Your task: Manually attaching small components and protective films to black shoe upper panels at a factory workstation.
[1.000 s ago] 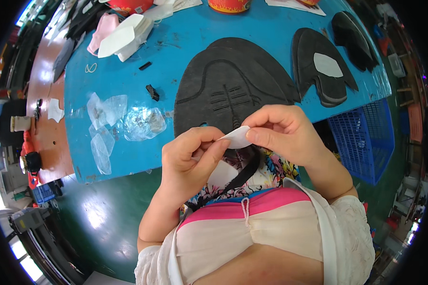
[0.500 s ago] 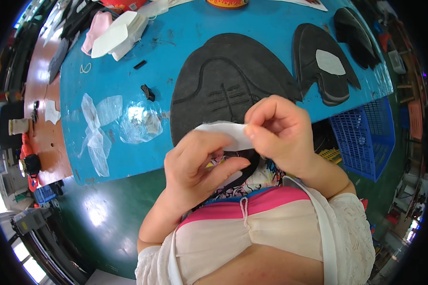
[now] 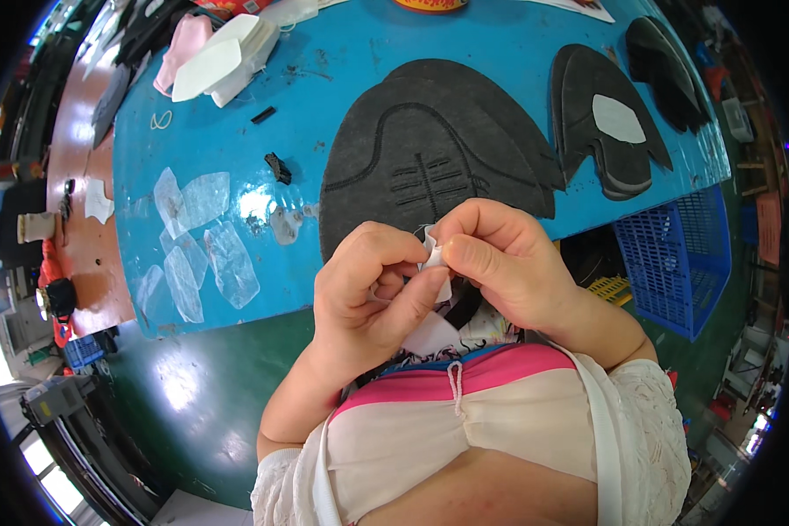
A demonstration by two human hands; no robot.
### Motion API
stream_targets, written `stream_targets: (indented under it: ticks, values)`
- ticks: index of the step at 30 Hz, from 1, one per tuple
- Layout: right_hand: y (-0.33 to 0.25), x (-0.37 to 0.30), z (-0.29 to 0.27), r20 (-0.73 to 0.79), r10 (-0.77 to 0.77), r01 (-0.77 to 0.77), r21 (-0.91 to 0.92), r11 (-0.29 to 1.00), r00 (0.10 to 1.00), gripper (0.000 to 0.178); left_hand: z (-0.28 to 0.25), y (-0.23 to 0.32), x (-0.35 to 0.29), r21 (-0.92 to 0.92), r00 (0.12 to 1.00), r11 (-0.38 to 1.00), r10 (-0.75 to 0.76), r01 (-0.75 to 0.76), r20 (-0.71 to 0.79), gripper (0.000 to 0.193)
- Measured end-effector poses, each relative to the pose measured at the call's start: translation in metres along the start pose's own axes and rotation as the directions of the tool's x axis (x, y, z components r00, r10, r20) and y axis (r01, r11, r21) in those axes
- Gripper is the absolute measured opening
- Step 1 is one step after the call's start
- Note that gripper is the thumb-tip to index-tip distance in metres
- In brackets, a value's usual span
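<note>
My left hand [image 3: 368, 285] and my right hand [image 3: 504, 263] meet at the table's near edge. Thumbs and fingertips of both pinch a small white patch [image 3: 436, 256], which is bent between them. Part of the patch is covered by the fingers. Just beyond my hands lies a stack of dark grey shoe-upper pieces [image 3: 377, 140] with stitched lines on top. Below the patch, close to my body, a pale piece [image 3: 431, 336] shows partly behind my left hand.
Clear film pieces [image 3: 232, 267] lie on the blue table [image 3: 298, 114] at left. More dark uppers [image 3: 579, 96], one bearing a white patch [image 3: 619, 118], lie at right. White patches [image 3: 210, 70] are piled at far left. A blue plastic crate [image 3: 675, 254] stands below the right edge.
My hands have come closer together, and the white patch between them is now bent up small. The clear film pieces at left lie flatter and more spread out.
</note>
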State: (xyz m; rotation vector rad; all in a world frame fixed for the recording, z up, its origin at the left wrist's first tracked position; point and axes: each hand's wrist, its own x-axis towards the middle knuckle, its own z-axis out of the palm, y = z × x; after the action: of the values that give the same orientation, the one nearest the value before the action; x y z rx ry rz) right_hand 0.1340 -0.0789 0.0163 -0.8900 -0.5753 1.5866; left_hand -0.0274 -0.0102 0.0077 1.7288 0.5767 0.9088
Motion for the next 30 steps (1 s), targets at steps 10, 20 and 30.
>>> stream_targets:
  ticks: [10, 20, 30]
  values:
    - [-0.002, -0.007, 0.001, 0.099, -0.115, 0.134, -0.207, 0.969, 0.988, 0.011, 0.001, 0.001, -0.007, -0.067, 0.998, 0.996, -0.053, 0.051, -0.038, 0.012]
    - [0.007, -0.012, 0.006, 0.050, -0.181, 0.188, -0.213, 0.959, 0.982, 0.007, 0.002, 0.010, -0.018, -0.221, 0.971, 0.965, -0.179, 0.143, -0.155, 0.005]
    - [-0.014, -0.016, -0.005, 0.362, -0.760, 0.563, -0.827, 0.005, 0.539, 0.028, 0.007, 0.008, -0.025, -0.229, 0.909, 0.962, -0.224, 0.148, -0.352, 0.015]
